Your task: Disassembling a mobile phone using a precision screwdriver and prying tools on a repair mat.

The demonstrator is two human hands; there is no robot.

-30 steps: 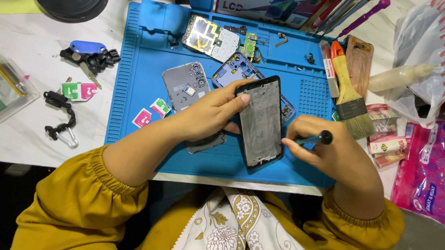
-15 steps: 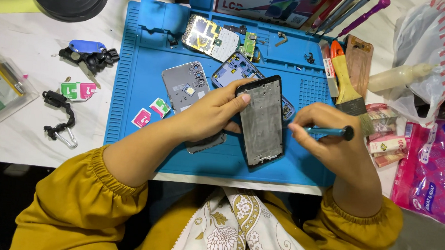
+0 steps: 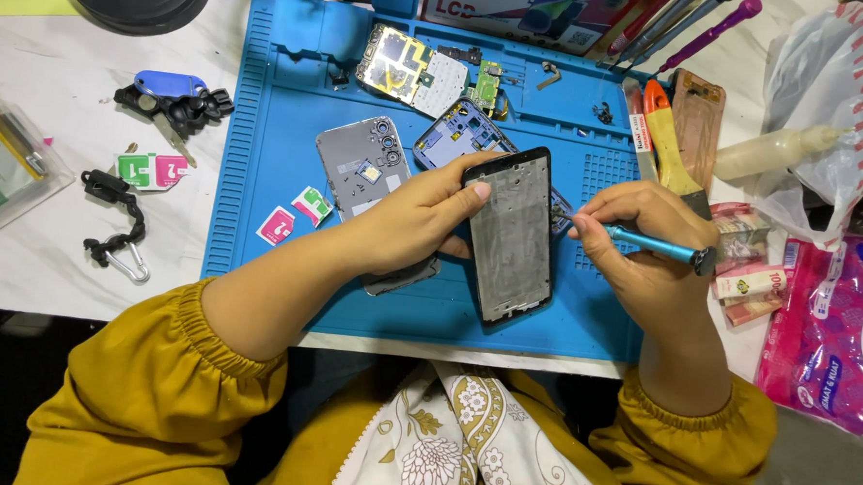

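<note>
The left hand (image 3: pixel 408 217) grips a stripped phone frame (image 3: pixel 511 234) by its left edge, fingers curled over the top corner, holding it tilted just above the blue work mat (image 3: pixel 262 128). The right hand (image 3: pixel 635 237) is closed around a blue-handled screwdriver (image 3: pixel 650 244), pinched like a pen, its tip brought in against the frame's right edge near the upper half. Whether the tip sits in a screw or a seam is too small to tell.

This looks like the step of working on the frame's edge with the tool: loosening a fastener or prising something free. The next move would call for a steady hold from the left hand while the right keeps the tip seated and applies only light, controlled force, since the thin frame could flex or the tip could slip.

Just behind the frame on the mat lie a grey back cover (image 3: pixel 362 167), a bluish inner phone body (image 3: pixel 456 132) partly hidden by the frame, and a circuit board (image 3: pixel 410 69) farther up. Small pink and green card holders (image 3: pixel 292 217) sit at the mat's left. To the right, a paintbrush with a yellow handle (image 3: pixel 673 146) rests at the mat's edge, and beyond it on the white counter (image 3: pixel 43 245) a pink plastic packet (image 3: pixel 835 328). At the far left are a key bunch with a blue tag (image 3: pixel 171 95) and a black strap with a carabiner (image 3: pixel 117 229).
</note>
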